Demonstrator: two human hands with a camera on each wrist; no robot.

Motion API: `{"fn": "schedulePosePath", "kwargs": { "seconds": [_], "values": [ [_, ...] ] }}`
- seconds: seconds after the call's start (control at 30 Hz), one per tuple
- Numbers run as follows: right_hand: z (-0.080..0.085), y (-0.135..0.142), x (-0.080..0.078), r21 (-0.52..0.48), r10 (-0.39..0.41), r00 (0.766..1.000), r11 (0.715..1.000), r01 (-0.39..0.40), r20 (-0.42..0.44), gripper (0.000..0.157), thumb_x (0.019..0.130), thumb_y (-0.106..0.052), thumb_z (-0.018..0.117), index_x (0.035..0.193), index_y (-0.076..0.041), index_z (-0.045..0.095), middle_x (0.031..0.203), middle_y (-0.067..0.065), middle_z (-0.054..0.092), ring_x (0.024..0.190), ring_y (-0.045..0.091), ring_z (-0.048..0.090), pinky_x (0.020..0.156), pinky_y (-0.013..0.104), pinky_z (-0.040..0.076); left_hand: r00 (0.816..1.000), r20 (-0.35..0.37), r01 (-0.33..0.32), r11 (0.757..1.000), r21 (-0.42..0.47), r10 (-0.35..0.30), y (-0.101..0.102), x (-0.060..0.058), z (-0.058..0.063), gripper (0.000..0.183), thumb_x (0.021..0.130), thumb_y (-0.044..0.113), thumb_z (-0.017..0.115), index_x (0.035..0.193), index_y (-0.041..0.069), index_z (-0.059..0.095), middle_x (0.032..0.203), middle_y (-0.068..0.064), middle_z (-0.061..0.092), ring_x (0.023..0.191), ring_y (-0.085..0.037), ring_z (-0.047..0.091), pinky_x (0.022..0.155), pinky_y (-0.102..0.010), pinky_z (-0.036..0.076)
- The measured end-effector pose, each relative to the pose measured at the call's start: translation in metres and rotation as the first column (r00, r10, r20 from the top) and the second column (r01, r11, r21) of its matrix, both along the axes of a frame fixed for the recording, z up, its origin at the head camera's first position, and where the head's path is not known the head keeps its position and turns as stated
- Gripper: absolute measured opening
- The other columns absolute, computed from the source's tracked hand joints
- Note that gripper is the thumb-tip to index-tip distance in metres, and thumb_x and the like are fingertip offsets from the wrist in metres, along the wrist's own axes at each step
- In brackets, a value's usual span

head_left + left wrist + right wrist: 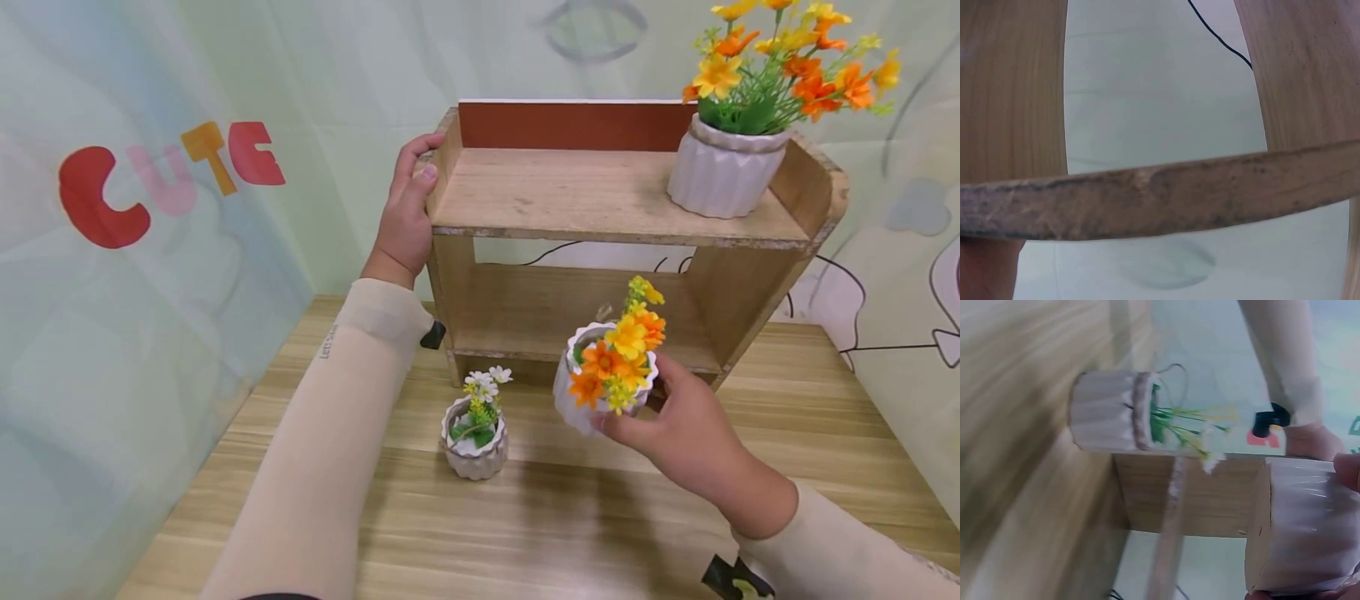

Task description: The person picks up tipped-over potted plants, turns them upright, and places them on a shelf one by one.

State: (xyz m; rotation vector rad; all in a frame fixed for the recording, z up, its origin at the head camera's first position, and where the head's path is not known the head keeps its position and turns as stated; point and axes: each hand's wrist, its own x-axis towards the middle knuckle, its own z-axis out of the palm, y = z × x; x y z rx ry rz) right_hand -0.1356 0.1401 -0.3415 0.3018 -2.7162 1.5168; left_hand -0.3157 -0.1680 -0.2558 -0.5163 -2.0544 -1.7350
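My left hand grips the upper left side of a two-tier wooden shelf. In the left wrist view, part of that hand shows at the lower left, under the worn edge of a shelf board. My right hand holds a white fluted flowerpot with orange and yellow artificial flowers, raised above the table in front of the lower tier. The right wrist view shows the pot's side and base between thumb and fingers. A smaller pot with white flowers stands on the table to its left.
A larger white pot of orange and yellow flowers stands at the right end of the top tier. Behind the shelf runs a thin black cable. Printed cloth hangs around the wooden table.
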Motion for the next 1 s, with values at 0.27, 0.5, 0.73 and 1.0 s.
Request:
{"fn": "schedulePosePath", "kwargs": {
  "seconds": [0.27,0.5,0.73,1.0],
  "values": [
    [0.037,0.006,-0.006,0.020,-0.012,1.000,1.000,0.012,-0.017,0.074,0.084,-0.029,0.088,0.145,-0.005,0.054,0.131,0.013,0.069,0.107,0.024,0.071,0.082,0.021,0.057,1.000,-0.003,-0.008,1.000,-0.003,0.008,-0.001,-0.001,-0.001,0.050,0.104,0.029,0.034,0.152,0.018,0.045,0.164,0.002,0.035,0.145,-0.018,0.033,0.119,-0.035,0.026],
    [0.066,0.014,-0.011,0.061,-0.027,0.999,0.998,0.029,-0.045,0.072,0.088,-0.034,0.086,0.147,-0.009,0.053,0.135,0.010,0.068,0.109,0.025,0.069,0.080,0.019,0.056,1.000,-0.009,-0.002,1.000,0.006,0.002,-0.002,-0.001,-0.001,0.051,0.103,0.028,0.034,0.152,0.017,0.045,0.163,0.000,0.035,0.145,-0.018,0.034,0.118,-0.034,0.026],
    [0.096,0.014,-0.017,0.081,-0.049,0.998,0.995,0.052,-0.036,0.070,0.089,-0.040,0.083,0.148,-0.015,0.054,0.135,0.006,0.067,0.110,0.024,0.067,0.079,0.018,0.055,1.000,-0.010,-0.002,1.000,0.005,0.002,-0.002,-0.001,-0.001,0.050,0.103,0.028,0.035,0.151,0.016,0.045,0.163,0.001,0.035,0.145,-0.018,0.034,0.118,-0.034,0.026],
    [0.122,0.011,-0.025,0.112,-0.092,0.995,0.989,0.095,-0.033,0.071,0.088,-0.049,0.082,0.148,-0.024,0.055,0.135,-0.001,0.067,0.111,0.017,0.064,0.080,0.021,0.053,1.000,0.007,-0.006,1.000,-0.006,0.006,0.000,0.000,0.000,0.050,0.105,0.030,0.034,0.152,0.018,0.044,0.165,0.002,0.034,0.147,-0.018,0.032,0.120,-0.036,0.025]
  ]
}}
